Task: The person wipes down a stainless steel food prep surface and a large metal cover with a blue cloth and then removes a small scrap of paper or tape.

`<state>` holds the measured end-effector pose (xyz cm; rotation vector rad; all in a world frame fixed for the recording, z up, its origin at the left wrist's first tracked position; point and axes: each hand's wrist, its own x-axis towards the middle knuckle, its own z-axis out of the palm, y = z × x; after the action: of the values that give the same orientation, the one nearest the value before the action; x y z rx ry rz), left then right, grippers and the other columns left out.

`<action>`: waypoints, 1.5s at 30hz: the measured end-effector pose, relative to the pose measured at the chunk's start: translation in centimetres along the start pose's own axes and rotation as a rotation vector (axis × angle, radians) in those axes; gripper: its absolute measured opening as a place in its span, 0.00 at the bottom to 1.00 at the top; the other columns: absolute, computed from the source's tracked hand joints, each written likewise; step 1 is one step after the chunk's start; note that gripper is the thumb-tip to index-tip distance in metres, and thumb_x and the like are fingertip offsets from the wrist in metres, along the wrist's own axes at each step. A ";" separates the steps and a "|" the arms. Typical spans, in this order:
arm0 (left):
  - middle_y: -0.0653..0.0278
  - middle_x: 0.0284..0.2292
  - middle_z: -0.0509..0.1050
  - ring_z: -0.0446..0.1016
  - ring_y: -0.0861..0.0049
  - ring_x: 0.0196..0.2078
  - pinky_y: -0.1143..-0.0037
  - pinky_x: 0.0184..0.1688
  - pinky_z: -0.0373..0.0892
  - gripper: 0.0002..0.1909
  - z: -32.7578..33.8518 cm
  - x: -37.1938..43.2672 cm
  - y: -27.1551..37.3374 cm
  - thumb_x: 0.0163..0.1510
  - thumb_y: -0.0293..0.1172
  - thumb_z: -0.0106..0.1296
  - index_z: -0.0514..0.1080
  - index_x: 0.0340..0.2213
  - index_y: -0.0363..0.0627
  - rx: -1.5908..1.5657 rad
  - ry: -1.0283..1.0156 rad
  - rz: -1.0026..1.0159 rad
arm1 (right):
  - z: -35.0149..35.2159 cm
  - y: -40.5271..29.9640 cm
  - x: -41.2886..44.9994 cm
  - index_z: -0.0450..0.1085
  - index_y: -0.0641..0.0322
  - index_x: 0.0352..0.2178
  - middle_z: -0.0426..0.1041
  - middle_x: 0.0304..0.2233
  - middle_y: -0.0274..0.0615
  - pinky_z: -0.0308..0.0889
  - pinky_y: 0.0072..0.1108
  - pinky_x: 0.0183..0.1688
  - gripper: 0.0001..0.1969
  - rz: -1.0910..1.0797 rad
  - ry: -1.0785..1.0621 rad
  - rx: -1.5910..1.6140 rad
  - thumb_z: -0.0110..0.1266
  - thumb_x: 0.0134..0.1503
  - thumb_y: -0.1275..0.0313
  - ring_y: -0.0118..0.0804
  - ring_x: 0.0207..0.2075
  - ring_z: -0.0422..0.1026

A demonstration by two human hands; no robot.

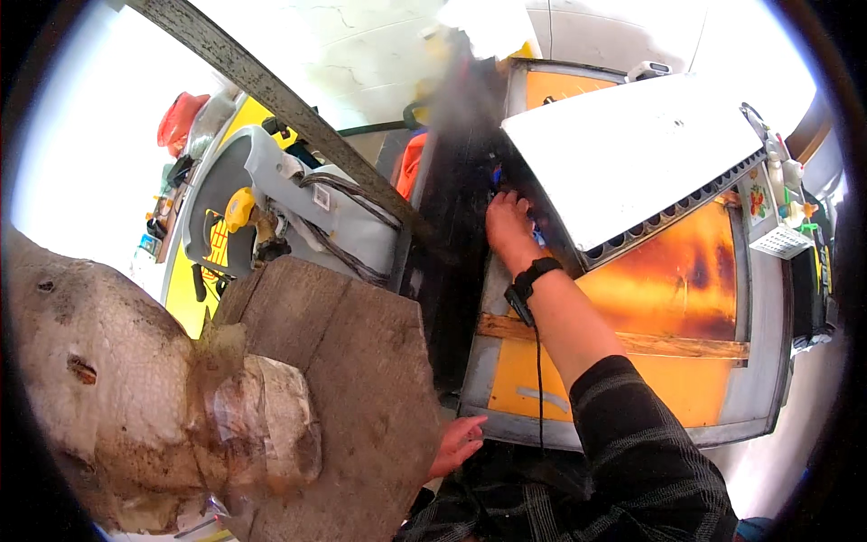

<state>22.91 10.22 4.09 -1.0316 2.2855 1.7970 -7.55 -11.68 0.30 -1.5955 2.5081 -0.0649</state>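
Note:
My right hand (508, 220) reaches into the dark gap beside the left end of a white-topped metal box (630, 149), which has a row of round holes along its front edge. Its fingers are bent near small blue things (498, 175), partly hidden; whether they grip anything does not show. A black strap with a cord is around that wrist. Low in the middle, my left hand (464, 444) is by the edge of a brown wooden board (369, 379), fingers apart and nothing seen in them. The board hides part of this hand.
Under the box is a worktop with orange panels (603, 393) and a wooden strip (650, 342). A metal bar (271, 88) slants across the upper left. Beyond it, a grey tub (352, 196) holds hoses and a yellow-topped valve (240, 210). A stained, taped bundle (122, 386) fills the lower left.

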 end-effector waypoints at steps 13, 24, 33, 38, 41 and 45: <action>0.57 0.45 0.69 0.70 0.68 0.45 0.71 0.47 0.66 0.22 0.2 -2.1 0.2 0.55 0.32 0.48 0.61 0.51 0.44 -0.023 0.069 -0.014 | -0.5 1.2 0.7 0.75 0.65 0.29 0.74 0.33 0.56 0.69 0.37 0.40 0.10 -0.120 -0.160 0.051 0.52 0.42 0.80 0.57 0.39 0.71; 0.57 0.39 0.70 0.69 0.68 0.41 0.73 0.45 0.65 0.24 1.6 -0.5 0.3 0.53 0.28 0.49 0.59 0.52 0.41 0.039 -0.013 0.148 | 3.4 3.1 -4.5 0.73 0.67 0.25 0.73 0.28 0.56 0.69 0.35 0.37 0.11 -0.503 -0.202 0.081 0.48 0.37 0.77 0.55 0.34 0.72; 0.58 0.40 0.69 0.69 0.68 0.41 0.73 0.44 0.65 0.25 0.5 -0.5 0.5 0.52 0.29 0.50 0.60 0.52 0.42 -0.003 -0.033 0.066 | -0.3 2.1 -3.1 0.70 0.71 0.33 0.71 0.36 0.59 0.65 0.38 0.42 0.14 0.112 -0.158 0.531 0.48 0.42 0.77 0.58 0.40 0.69; 0.59 0.39 0.72 0.71 0.69 0.42 0.71 0.45 0.67 0.23 -0.2 -0.9 0.2 0.55 0.32 0.48 0.61 0.52 0.44 0.006 0.047 0.046 | -2.4 -0.9 -1.1 0.41 0.60 0.60 0.52 0.59 0.50 0.53 0.42 0.56 0.43 0.186 -0.017 0.620 0.53 0.44 0.71 0.59 0.57 0.54; 0.59 0.39 0.72 0.71 0.69 0.43 0.71 0.45 0.67 0.22 -0.4 -0.1 -0.1 0.55 0.32 0.48 0.61 0.52 0.44 0.024 0.024 0.014 | -3.1 1.1 1.0 0.38 0.59 0.61 0.50 0.60 0.49 0.51 0.44 0.57 0.45 0.192 -0.159 0.573 0.54 0.43 0.70 0.57 0.58 0.52; 0.58 0.40 0.71 0.71 0.69 0.43 0.72 0.44 0.67 0.23 -0.4 0.0 0.1 0.55 0.32 0.48 0.61 0.52 0.44 -0.018 0.027 -0.061 | -2.4 0.3 2.3 0.44 0.62 0.59 0.56 0.56 0.56 0.54 0.43 0.56 0.41 0.231 -0.168 0.462 0.52 0.43 0.71 0.56 0.56 0.56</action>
<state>23.05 9.87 4.33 -1.1221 2.2312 1.7945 -9.13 -13.76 2.38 -1.0796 2.3086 -0.4267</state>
